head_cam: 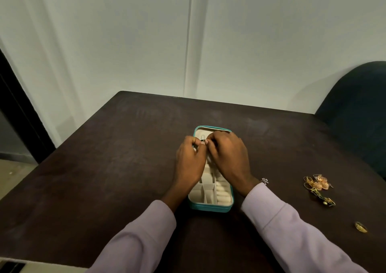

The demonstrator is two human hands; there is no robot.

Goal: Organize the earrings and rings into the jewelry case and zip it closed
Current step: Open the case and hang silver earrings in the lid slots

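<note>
Teal jewelry case [210, 208] lies open at table [104, 158] centre, cream compartments up. Left hand [189, 158] & right hand [228, 155] above its far end, fingertips pinching one small dark item [202, 140] between them; type unclear. Gold earrings [318, 186], ring [361, 226] on table, well right.

Surroundings in your view
You face a dark brown table [104, 158] against a pale wall [271, 43]; a dark chair back [359, 110] stands at its right.
</note>
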